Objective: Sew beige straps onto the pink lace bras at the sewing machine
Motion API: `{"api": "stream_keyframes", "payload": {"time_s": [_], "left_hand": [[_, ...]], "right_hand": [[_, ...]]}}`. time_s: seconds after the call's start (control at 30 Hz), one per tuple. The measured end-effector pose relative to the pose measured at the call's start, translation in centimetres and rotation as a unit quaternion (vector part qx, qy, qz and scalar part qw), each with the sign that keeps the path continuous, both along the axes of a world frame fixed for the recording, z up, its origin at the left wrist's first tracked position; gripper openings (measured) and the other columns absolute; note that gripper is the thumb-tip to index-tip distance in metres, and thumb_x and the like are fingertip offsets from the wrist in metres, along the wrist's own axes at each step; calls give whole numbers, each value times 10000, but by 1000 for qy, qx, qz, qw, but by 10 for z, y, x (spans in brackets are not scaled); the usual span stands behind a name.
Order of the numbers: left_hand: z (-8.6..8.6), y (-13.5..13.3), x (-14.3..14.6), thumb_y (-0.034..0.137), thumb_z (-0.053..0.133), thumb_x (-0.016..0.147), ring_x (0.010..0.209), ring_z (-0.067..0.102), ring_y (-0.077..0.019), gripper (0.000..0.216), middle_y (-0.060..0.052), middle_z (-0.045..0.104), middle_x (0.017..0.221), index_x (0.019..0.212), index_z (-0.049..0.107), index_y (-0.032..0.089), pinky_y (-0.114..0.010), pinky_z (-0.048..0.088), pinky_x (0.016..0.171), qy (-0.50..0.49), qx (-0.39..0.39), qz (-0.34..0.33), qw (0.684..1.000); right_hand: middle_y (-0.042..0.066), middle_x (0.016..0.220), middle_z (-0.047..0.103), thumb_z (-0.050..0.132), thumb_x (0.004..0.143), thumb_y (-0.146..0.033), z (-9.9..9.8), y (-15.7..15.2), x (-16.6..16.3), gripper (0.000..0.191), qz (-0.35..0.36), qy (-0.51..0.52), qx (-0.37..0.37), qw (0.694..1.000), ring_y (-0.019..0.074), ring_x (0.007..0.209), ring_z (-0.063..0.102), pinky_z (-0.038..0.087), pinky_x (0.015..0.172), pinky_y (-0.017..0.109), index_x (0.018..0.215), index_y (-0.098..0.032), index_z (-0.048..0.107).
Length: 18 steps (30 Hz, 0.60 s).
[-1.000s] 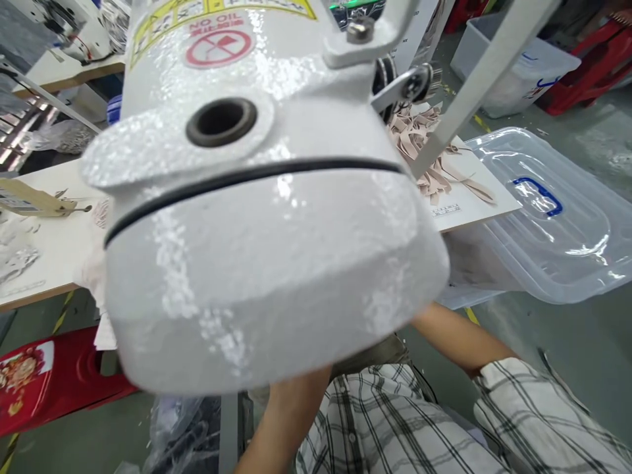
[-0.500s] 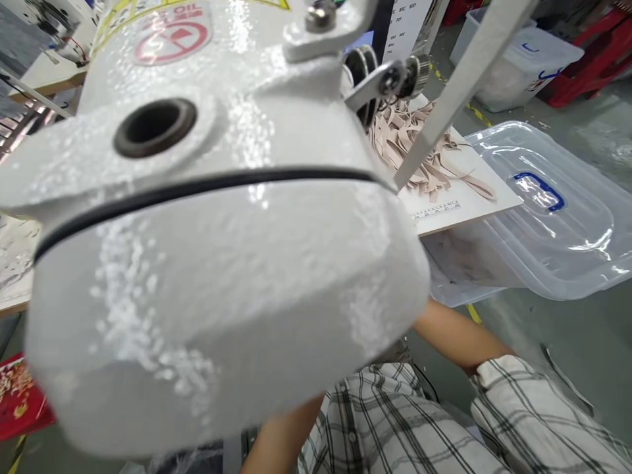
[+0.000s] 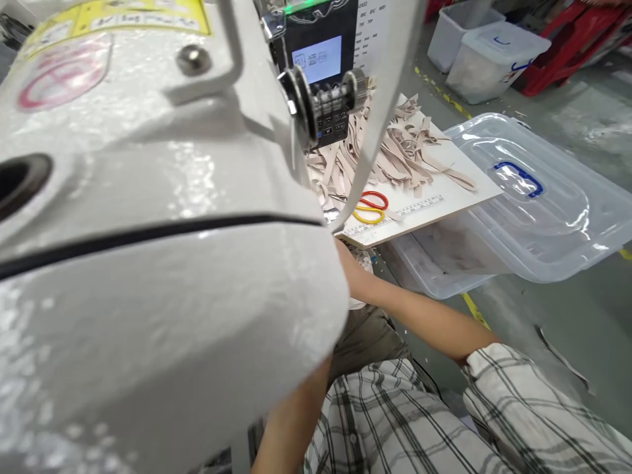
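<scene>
1. One white sewing machine head fills the left and centre of the frame; yellow label and red-ringed sticker at upper left, dark round hole at left edge.
2. Left forearm, bottom centre, runs up behind the machine head. Left hand hidden from me; whether its fingers are apart or together, I cannot tell.
3. Control panel with lit screen, top centre. Ridged metal knob in front of it.
4. Right forearm slants from lower right up to the centre, wrist end cut off by the machine head. Right hand out of sight too; can't tell what its fingers do. Pale patterned cloth, partly seen, lies just beside that wrist, under the table corner.
5. Checked shirt bottom centre to right; dark trousers above it.
6. Pale bar slants down from the top, crossing the blades of the scissors, red and yellow handles, on the white table.
7. Beige strips heaped behind the scissors; printed ruler along the table's near edge.
8. Clear lid, blue handle, right of the table. Lidded tub and red stool, upper right.
</scene>
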State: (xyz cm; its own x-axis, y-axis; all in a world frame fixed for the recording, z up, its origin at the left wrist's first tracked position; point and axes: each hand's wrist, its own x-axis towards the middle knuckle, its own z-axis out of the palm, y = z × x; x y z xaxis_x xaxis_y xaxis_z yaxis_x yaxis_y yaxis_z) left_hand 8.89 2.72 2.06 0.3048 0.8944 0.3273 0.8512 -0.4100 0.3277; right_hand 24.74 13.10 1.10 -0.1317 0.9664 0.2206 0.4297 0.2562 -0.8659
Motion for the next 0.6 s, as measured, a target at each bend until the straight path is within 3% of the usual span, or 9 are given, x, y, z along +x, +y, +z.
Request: {"api": "stream_keyframes", "payload": {"time_s": [0.17,0.27,0.37,0.6], "left_hand": [[3,-2,8,315,595,909,1055,683,-343,569,-191,701,1171,1440,453,171,-429,576,803,45,43,-5,998],[4,-3,6,317,577,918,1024,695,-355,567,-207,705,1149,1438,439,138,-415,581,741,67,50,-3,997],[2,-4,4,307,583,915,1074,676,-369,570,-228,674,1218,1436,438,127,-445,575,797,74,41,-7,996],[0,-3,6,291,593,914,1054,686,-349,609,-233,668,1231,1468,401,127,-438,575,815,64,32,-22,997]], "right_hand": [[64,1042,572,582,784,-99,-3,-1,4,240,-11,26,27,999,167,810,539,462,744,297,1011,-173,567],[57,1039,590,617,797,-158,-5,-1,4,249,-11,43,35,998,185,870,561,466,778,303,1042,-185,580],[43,1045,601,616,813,-183,-9,-2,4,277,-3,59,32,998,184,898,566,465,783,295,1088,-204,590],[5,1027,577,623,789,-160,-9,-9,7,305,-19,136,20,990,76,589,415,430,641,262,1090,-205,598]]}}
